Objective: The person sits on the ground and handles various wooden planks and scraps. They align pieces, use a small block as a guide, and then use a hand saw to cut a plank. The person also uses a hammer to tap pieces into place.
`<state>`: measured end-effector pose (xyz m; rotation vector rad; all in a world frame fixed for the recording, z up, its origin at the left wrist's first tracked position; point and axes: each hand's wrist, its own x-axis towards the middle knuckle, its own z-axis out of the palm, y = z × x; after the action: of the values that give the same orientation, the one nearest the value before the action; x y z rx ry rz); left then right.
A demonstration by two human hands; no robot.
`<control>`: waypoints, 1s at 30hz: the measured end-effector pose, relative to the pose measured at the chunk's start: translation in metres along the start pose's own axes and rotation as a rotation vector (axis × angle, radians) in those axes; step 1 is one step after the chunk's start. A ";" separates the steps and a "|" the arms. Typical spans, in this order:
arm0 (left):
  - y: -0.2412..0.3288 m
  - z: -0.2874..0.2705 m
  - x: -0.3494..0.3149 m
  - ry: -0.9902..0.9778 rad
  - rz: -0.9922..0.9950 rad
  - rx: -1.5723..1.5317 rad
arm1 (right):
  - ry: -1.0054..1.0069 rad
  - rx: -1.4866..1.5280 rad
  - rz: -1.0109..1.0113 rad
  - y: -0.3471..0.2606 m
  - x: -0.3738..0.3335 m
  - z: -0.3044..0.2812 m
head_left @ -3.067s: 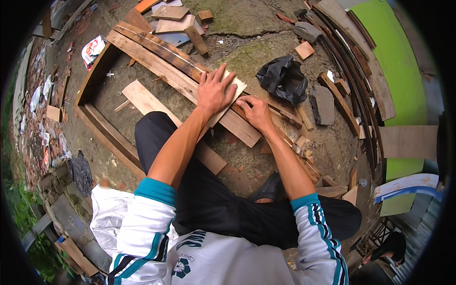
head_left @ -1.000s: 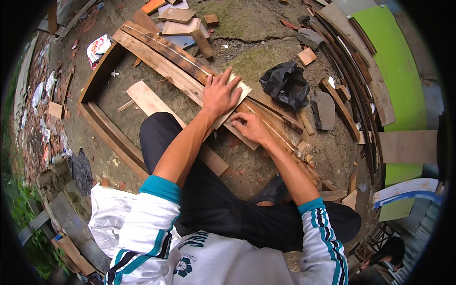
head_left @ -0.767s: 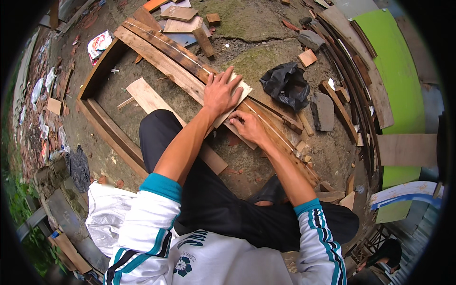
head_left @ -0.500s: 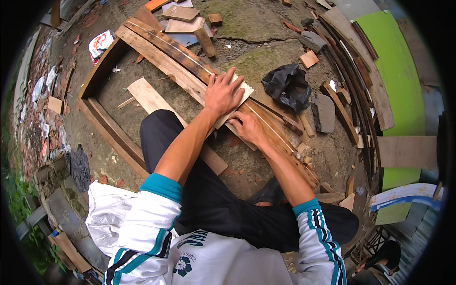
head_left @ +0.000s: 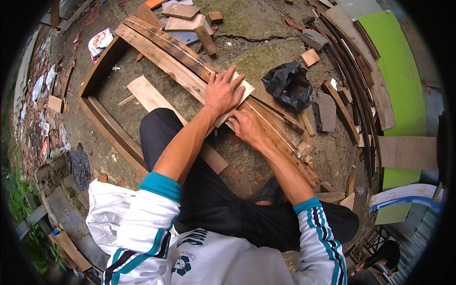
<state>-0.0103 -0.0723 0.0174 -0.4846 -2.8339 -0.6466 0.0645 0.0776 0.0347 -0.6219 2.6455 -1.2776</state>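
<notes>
My left hand (head_left: 222, 92) lies spread over a small pale board (head_left: 247, 88), pressing it down across long wooden planks. One is a dark plank (head_left: 173, 46) with a pale line along its length; beside it runs a lighter plank (head_left: 161, 61). At the board's near right edge is my right hand (head_left: 246, 126), its fingers pinched together close to the wood. Whatever the pinch holds, if anything, is too small or hidden to make out. Under my left forearm, a loose pale plank (head_left: 152, 95) lies slantwise on the ground by my knee.
A curved wooden frame (head_left: 111, 130) rests on the left. Beyond my right hand are a black plastic bag (head_left: 287, 85) and a grey block (head_left: 324, 112). Wood offcuts (head_left: 183, 23) lie at the far side, and long curved strips (head_left: 354, 71) beside a green panel (head_left: 401, 71) at right.
My right hand has shifted slightly up and left along the board's edge, fingers still pinched. My left hand stays flat on the board.
</notes>
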 end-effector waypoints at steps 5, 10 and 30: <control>-0.001 0.001 0.000 -0.029 -0.005 0.012 | 0.090 -0.127 0.004 0.016 0.008 -0.007; -0.001 0.001 0.001 -0.069 -0.029 -0.023 | 0.110 -0.241 -0.026 0.026 0.020 -0.023; -0.001 0.001 0.000 -0.007 -0.008 -0.040 | -0.065 -0.068 0.029 0.005 0.013 -0.050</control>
<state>-0.0105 -0.0724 0.0158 -0.4831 -2.8357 -0.7052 0.0363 0.1102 0.0630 -0.6220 2.6444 -1.1433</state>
